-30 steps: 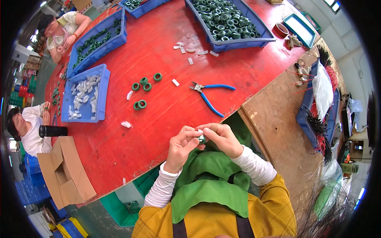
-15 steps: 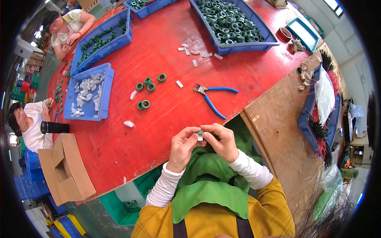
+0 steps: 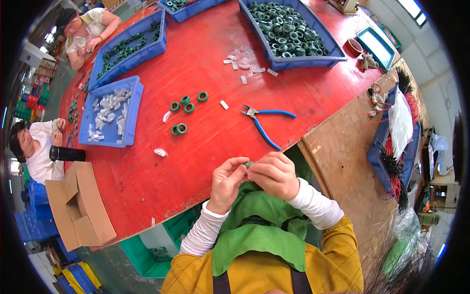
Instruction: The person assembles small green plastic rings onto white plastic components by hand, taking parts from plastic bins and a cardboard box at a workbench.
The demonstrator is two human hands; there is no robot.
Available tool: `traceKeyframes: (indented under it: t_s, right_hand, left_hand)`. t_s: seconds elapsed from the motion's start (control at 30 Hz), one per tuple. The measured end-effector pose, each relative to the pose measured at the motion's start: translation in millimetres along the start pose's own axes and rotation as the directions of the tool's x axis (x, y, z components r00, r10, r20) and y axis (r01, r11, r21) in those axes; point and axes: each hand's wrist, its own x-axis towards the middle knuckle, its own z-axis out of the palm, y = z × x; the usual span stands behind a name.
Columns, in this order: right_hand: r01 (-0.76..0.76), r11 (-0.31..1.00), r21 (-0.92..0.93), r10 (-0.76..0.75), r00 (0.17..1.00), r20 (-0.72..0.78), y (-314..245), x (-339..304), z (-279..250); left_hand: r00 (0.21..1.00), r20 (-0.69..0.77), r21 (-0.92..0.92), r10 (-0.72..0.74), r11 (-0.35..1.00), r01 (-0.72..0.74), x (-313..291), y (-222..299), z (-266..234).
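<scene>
Just over the table's near edge, my left hand (image 3: 226,185) pinches a small dark green ring (image 3: 248,164) between thumb and fingers. My right hand (image 3: 275,176) is closed at the ring's right side, its fingertips pressed against it and covering part of it. Beyond my hands lie diagonal cutters (image 3: 252,111) with blue handles, jaws apart. Several loose green rings (image 3: 189,108) rest to the left of the cutters. Short white strips lie about, one (image 3: 224,105) near the rings and a curled white piece (image 3: 160,152) closer to my left hand.
On the red table (image 3: 161,186), a blue bin (image 3: 298,62) heaped with green rings stands far off. Left are a blue bin (image 3: 128,132) of white pieces and another (image 3: 125,63) with rings. An open carton (image 3: 95,215) stands front left. Two co-workers sit along the left side.
My right hand has turned, its fingers now closed together over the ring's side. The white piece seen under the ring before no longer shows. The view has shifted slightly.
</scene>
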Motion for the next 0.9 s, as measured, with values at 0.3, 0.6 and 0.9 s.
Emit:
traceKeyframes:
  t_s: [0.3,0.6,0.9]
  right_hand:
    - [-0.177,0.959,0.219,0.175,0.984,0.03,-11,0,-4]
    - [-0.433,0.83,0.351,0.489,0.868,-0.085,-18,12,-11]
    - [-0.762,0.198,0.617,0.759,0.517,0.396,6,31,-19]
  left_hand:
    - [0.998,-0.057,-0.222,0.029,0.974,-0.041,7,-1,3]
    - [0.988,-0.055,-0.072,0.146,0.986,-0.15,5,-3,14]
    - [0.963,0.139,0.277,0.229,0.925,-0.26,-1,12,6]
